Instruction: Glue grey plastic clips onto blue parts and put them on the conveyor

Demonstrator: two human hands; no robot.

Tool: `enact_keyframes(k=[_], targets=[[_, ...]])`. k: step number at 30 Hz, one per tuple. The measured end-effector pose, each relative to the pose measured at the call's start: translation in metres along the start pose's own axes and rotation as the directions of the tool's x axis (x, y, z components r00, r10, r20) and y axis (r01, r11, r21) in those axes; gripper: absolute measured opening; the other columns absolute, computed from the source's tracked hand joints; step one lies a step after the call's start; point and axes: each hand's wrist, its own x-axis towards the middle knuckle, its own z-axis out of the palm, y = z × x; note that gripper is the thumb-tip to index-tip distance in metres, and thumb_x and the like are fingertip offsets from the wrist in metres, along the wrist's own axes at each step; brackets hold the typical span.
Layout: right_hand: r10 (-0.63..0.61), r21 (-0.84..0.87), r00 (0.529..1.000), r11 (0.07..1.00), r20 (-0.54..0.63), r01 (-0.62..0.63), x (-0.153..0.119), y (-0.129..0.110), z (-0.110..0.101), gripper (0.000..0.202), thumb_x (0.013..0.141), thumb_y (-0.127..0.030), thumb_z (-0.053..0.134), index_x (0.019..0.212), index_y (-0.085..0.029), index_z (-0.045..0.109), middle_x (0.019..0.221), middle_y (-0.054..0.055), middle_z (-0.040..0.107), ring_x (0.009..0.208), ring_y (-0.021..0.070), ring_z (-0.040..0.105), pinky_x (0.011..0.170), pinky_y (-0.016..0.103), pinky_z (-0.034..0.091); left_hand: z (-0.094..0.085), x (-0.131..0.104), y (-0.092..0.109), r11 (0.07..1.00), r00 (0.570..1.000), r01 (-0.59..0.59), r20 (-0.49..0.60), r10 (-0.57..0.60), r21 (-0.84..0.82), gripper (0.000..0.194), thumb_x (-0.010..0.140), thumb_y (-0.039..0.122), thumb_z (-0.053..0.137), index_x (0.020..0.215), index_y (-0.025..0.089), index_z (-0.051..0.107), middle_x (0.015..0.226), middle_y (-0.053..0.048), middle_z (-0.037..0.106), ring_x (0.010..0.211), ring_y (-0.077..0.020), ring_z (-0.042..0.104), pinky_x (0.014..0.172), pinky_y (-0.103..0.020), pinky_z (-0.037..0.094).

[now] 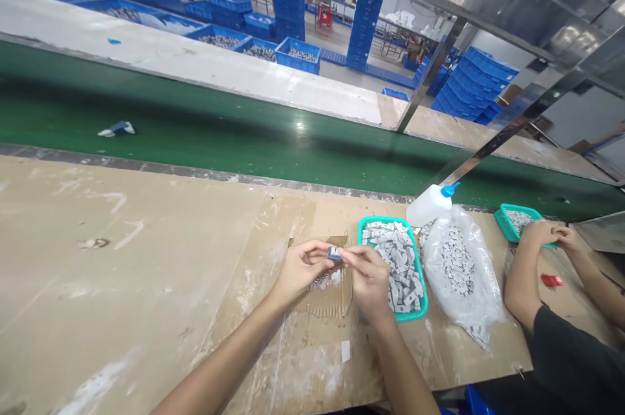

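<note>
Between the fingertips of both hands is a small dark blue and white plastic part (334,254). My left hand (305,266) pinches it from the left side. My right hand (368,275) grips its right end, fingers closed; some of the part is hidden behind them. Below the hands lies a worn cardboard patch (325,304) on the table. Right beside my right hand stands a teal basket (424,301) full of small grey and white pieces (398,258).
A clear plastic bag (481,291) of small pieces and a white bottle (430,206) with blue nozzle stand right of the basket. A co-worker's hands (547,232) work at another teal basket (502,223). Behind runs a green conveyor belt (234,141) carrying a blue-white part (117,129).
</note>
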Motion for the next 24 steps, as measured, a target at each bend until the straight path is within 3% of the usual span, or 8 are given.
enact_keyframes(k=[6, 10, 13, 16, 19, 24], targets=[[-0.101, -0.085, 0.993, 0.991, 0.061, 0.106, -0.004, 0.01, 0.008, 0.045, 0.089, -0.007, 0.045, 0.116, -0.029, 0.072, 0.09, 0.005, 0.068, 0.081, 0.0146, 0.067, 0.07, 0.025, 0.057, -0.001, -0.001, 0.002, 0.992, 0.995, -0.08, -0.043, 0.085, 0.101, 0.024, 0.059, 0.026, 0.082, 0.074, 0.017, 0.067, 0.071, -0.004, 0.071, 0.068, -0.0184, 0.065, 0.065, -0.028, 0.053], [-0.044, -0.118, 0.985, 0.991, 0.167, 0.065, 0.001, 0.007, 0.006, 0.048, 0.087, -0.005, 0.045, 0.117, -0.03, 0.071, 0.09, 0.004, 0.066, 0.082, 0.0142, 0.065, 0.075, 0.025, 0.056, -0.003, 0.002, -0.001, 0.989, 0.994, -0.093, -0.049, 0.1, 0.118, 0.025, 0.059, 0.026, 0.083, 0.076, 0.016, 0.067, 0.071, -0.004, 0.069, 0.065, -0.0161, 0.062, 0.061, -0.024, 0.05], [0.018, -0.102, 0.976, 0.995, 0.219, 0.005, 0.007, -0.001, 0.0, 0.051, 0.088, -0.004, 0.043, 0.124, -0.03, 0.067, 0.093, 0.003, 0.065, 0.084, 0.0133, 0.064, 0.077, 0.023, 0.054, 0.001, 0.003, 0.001, 0.996, 0.996, -0.089, -0.019, 0.089, 0.018, 0.034, 0.06, 0.026, 0.084, 0.089, 0.018, 0.067, 0.079, -0.004, 0.069, 0.072, -0.0168, 0.065, 0.067, -0.025, 0.054], [0.059, -0.118, 0.992, 0.992, 0.109, -0.046, 0.015, -0.004, -0.016, 0.042, 0.093, -0.013, 0.044, 0.129, -0.026, 0.064, 0.095, 0.005, 0.067, 0.087, 0.0145, 0.064, 0.079, 0.025, 0.053, 0.003, 0.003, 0.004, 0.986, 0.999, 0.033, 0.02, -0.03, -0.161, 0.041, 0.064, 0.021, 0.081, 0.101, 0.019, 0.064, 0.083, -0.003, 0.067, 0.075, -0.0178, 0.068, 0.076, -0.03, 0.059], [0.136, -0.252, 0.989, 0.957, -0.05, -0.144, 0.025, 0.005, -0.04, 0.037, 0.096, -0.022, 0.044, 0.124, -0.02, 0.067, 0.099, 0.008, 0.07, 0.088, 0.017, 0.065, 0.079, 0.028, 0.053, 0.0, 0.007, 0.006, 0.924, 0.98, 0.182, -0.02, -0.2, -0.336, 0.029, 0.067, 0.006, 0.069, 0.093, 0.016, 0.062, 0.075, -0.003, 0.064, 0.068, -0.0149, 0.066, 0.072, -0.026, 0.059], [0.313, -0.493, 0.95, 0.826, -0.004, -0.274, 0.029, 0.035, -0.07, 0.034, 0.087, -0.011, 0.048, 0.106, -0.018, 0.076, 0.099, 0.009, 0.074, 0.091, 0.0203, 0.068, 0.083, 0.031, 0.052, -0.012, 0.015, 0.007, 0.823, 0.953, 0.218, -0.068, -0.295, -0.524, 0.031, 0.065, -0.003, 0.052, 0.089, 0.015, 0.058, 0.07, -0.004, 0.061, 0.059, -0.0114, 0.062, 0.056, -0.017, 0.055]])
